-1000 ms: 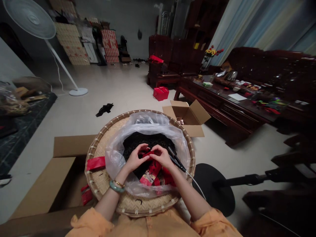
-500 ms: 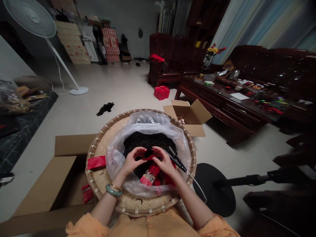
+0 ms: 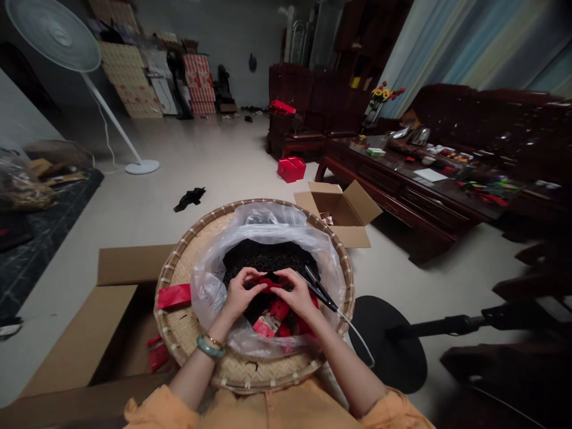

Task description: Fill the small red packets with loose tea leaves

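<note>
Between them, my left hand (image 3: pixel 244 292) and my right hand (image 3: pixel 292 291) pinch the mouth of a small red packet (image 3: pixel 270 282), one hand on each side. Just beyond it, dark loose leaves that look like tea (image 3: pixel 268 255) fill a clear plastic bag (image 3: pixel 210 286) with its top spread wide. More red packets (image 3: pixel 272 316) lie in the near part of the bag, partly under my hands. A black-and-silver tool with a white cord (image 3: pixel 319 289) rests at the bag's right side. The bag sits in a round woven bamboo tray (image 3: pixel 187 238).
A red packet (image 3: pixel 174 296) lies on the tray's left rim. An open cardboard box (image 3: pixel 80 339) holding red packets stands at left, another box (image 3: pixel 353 205) beyond the tray. A black round stand base (image 3: pixel 388 345) is at right, a wooden table (image 3: pixel 402 190) farther off.
My hands have shifted very slightly, and the fingers sit closer together over the red packet's mouth. The camera view has tilted a little. Everything else stays in place.
</note>
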`<state>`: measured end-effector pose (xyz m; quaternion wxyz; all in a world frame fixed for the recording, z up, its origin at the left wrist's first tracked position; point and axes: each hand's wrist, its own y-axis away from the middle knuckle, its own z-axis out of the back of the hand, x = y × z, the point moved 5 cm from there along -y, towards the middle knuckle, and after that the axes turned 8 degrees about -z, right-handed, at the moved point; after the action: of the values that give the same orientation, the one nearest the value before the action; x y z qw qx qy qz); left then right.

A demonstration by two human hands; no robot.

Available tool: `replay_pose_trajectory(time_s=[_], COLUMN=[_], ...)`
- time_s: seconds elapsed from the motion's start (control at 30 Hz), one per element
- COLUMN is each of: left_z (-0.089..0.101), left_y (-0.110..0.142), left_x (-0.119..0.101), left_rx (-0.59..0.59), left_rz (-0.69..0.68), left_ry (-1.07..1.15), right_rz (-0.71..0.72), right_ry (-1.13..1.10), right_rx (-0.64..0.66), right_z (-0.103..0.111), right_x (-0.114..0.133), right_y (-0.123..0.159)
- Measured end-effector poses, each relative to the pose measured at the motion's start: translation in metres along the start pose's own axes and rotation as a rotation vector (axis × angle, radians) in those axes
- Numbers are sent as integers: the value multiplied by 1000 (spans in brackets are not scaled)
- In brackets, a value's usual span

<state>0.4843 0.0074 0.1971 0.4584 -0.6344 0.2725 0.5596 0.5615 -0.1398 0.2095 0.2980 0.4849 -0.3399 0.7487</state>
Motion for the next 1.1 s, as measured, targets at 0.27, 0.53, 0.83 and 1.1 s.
replay_pose_trajectory(time_s=[0.27,0.53,0.83,1.1], left_z=[2,-1,3,5], left_y=[1,2,-2,-8], left_x=[0,3,-9,5], left_rx=[-12,-1,99,104], left_rz=[-46,-69,-63,82], left_ry=[-47,-80,-19,33], right_rz=[249,170,123,181], right_ry=[416,821,710,690], right_rx=[137,231,275,304], right_z=[5,-4,-4,-4], right_x=[35,57,49,49], right_y=[1,-11,-12,-9])
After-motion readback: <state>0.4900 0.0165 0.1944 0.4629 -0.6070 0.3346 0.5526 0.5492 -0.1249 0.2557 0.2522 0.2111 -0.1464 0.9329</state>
